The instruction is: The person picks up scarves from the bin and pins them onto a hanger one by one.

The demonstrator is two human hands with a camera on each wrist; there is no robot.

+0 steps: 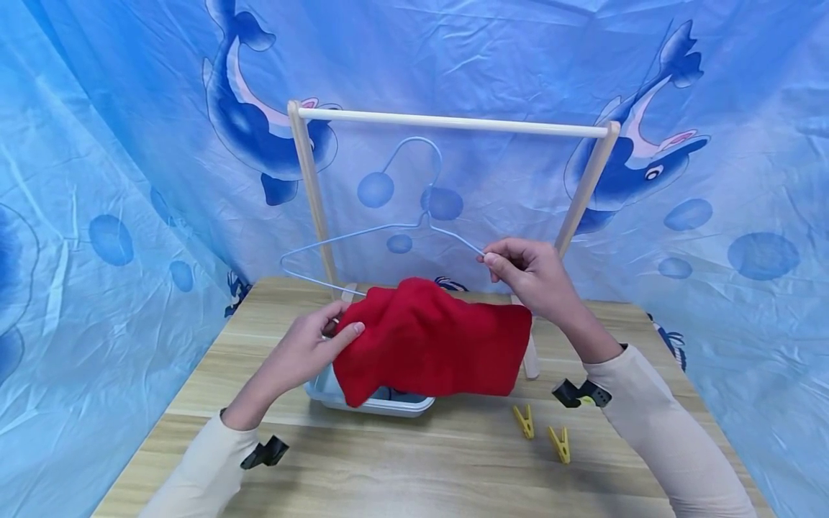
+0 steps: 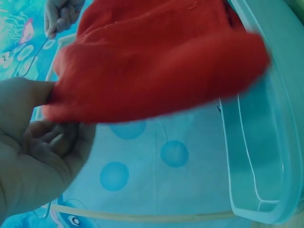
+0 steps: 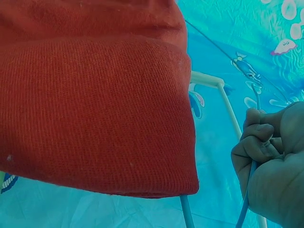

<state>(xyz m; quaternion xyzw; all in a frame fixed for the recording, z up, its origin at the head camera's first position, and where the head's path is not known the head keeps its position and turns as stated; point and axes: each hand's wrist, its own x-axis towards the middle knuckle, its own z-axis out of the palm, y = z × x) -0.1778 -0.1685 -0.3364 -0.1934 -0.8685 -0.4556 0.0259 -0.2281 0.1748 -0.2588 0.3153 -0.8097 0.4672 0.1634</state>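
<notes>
A red cloth (image 1: 434, 342) drapes over the bottom bar of a light-blue wire hanger (image 1: 363, 232), its hook pointing up. My left hand (image 1: 311, 345) pinches the cloth's left edge between thumb and fingers; in the left wrist view the thumb lies on top of the red cloth (image 2: 142, 71) and the fingers are under it. With my right hand (image 1: 531, 273) I grip the hanger's right shoulder. Curled fingers of the right hand (image 3: 261, 147) wrap the wire in the right wrist view, beside the cloth's hanging edge (image 3: 118, 118).
Behind the hanger stands a rack with a white rod (image 1: 453, 124) and wooden posts. A pale blue plastic basin (image 1: 388, 409) sits on the wooden table (image 1: 401, 475), partly hidden under the cloth. Two yellow clothespins (image 1: 560, 444) lie at the right. A blue dolphin-print curtain surrounds the table.
</notes>
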